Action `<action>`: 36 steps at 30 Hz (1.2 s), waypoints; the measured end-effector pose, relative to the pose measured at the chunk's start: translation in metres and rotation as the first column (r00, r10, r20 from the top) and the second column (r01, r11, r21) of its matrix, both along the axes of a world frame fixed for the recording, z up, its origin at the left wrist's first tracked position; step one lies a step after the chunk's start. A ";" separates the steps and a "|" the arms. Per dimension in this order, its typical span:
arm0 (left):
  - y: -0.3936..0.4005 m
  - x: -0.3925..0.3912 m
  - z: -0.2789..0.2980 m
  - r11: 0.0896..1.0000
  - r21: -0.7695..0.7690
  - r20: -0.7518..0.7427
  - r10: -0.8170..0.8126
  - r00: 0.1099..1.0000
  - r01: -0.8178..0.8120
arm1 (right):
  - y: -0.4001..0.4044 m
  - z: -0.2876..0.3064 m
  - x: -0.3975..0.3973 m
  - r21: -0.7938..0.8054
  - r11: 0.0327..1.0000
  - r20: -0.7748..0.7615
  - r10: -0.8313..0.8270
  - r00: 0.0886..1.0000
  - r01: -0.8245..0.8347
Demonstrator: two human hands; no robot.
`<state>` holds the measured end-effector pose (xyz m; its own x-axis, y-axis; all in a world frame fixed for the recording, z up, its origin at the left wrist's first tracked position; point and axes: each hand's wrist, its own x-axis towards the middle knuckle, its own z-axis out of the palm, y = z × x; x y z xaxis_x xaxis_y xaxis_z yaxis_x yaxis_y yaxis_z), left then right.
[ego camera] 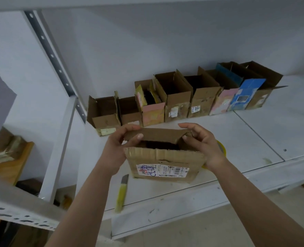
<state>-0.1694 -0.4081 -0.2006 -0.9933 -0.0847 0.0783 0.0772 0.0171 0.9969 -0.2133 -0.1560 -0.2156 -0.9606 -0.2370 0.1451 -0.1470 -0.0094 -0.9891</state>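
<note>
The box [163, 157] stands near the front of the shelf [236, 139], within easy reach. The left grip [117, 148] and right grip [203, 145] each pinch an end of its far flap [158, 134], seemingly to fold it down.

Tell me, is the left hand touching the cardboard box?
Touching. The head view shows the left hand pinching the far flap of the cardboard box, with the thumb pressed on the flap's near face and the fingers curled over its edge.

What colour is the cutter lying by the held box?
Yellow cutter with a grey tip, seen in the head view.
</note>
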 end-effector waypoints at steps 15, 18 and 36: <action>0.004 -0.003 0.010 0.983 -0.179 0.079 -0.031 0.996 0.045 | -0.011 0.055 -0.002 0.889 0.332 -0.394 0.201 0.897 0.316; -0.001 0.000 0.007 0.984 -0.081 0.114 -0.148 0.982 0.158 | -0.009 0.059 -0.005 0.791 0.491 -0.481 0.130 0.867 0.366; -0.003 0.007 -0.007 0.991 0.111 0.050 -0.079 0.996 0.073 | 0.019 0.029 -0.014 0.316 0.947 -0.015 0.073 0.997 -0.065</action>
